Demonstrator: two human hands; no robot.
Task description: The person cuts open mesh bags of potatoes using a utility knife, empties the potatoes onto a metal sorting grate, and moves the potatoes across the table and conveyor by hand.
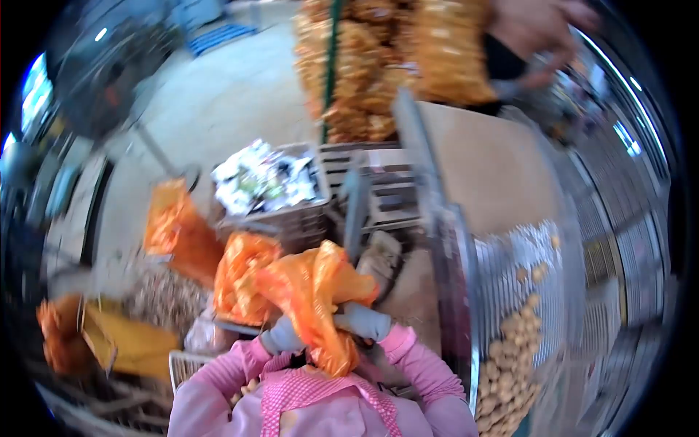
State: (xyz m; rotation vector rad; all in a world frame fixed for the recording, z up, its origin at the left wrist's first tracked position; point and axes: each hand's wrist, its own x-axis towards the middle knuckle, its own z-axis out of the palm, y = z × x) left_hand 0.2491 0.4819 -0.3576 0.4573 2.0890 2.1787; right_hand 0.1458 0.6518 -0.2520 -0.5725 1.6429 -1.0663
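An orange plastic bag (313,291) is held up close to my chest, crumpled and hanging down between my hands. My left hand (282,336), in a pale grey-blue glove, grips its left side near the lower part. On the other side, my right hand (362,322), gloved alike, is closed on the bag's right edge. The fingers of both hands are partly covered by the orange film. Just beyond my left hand lies another orange bag or bundle of bags (244,280).
Potatoes (510,364) lie on a roller conveyor (502,269) at my right. A crate of shiny wrappings (269,178) stands ahead. Filled sacks (364,65) are stacked behind it, with another person's blurred hand (535,29) near them. Orange sacks (182,229) stand left.
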